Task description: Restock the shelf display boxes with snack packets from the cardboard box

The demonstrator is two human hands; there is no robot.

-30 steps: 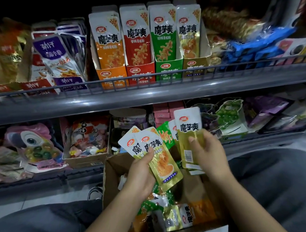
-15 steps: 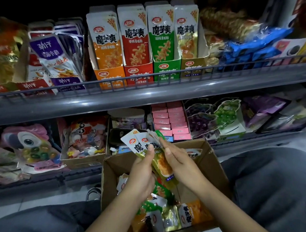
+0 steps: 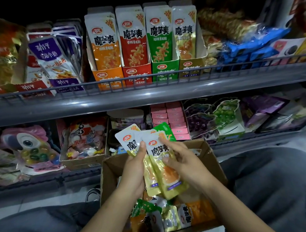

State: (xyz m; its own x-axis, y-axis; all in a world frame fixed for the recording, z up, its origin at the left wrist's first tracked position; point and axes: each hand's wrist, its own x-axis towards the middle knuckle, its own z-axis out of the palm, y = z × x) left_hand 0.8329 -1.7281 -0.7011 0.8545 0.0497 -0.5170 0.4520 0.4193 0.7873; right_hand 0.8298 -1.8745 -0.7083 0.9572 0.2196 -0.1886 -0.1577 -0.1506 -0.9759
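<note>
Directly above the open cardboard box (image 3: 214, 158), the left hand (image 3: 134, 171) grips a fanned bunch of yellow snack packets (image 3: 161, 161), its thumb (image 3: 141, 148) pressed flat across the printed fronts and the other fingers curled out of sight behind them. The right hand (image 3: 182, 161) meets the same bunch from the other side: its fingers (image 3: 165, 141) lie loosely spread over the front packet's upper corner and right edge, and its thumb rests on the packet's face lower down, so the packet is lightly pinched between them. A green packet (image 3: 164, 129) peeks out behind the top of the bunch. Inside the cardboard box, below the hands, loose packets (image 3: 171, 217) in orange, green and gold lie in a heap. Well above the cardboard box, on the upper shelf behind a wire rail (image 3: 146, 79), stand four display boxes (image 3: 147, 70) side by side, orange, red, green and gold, each holding upright packets
</note>
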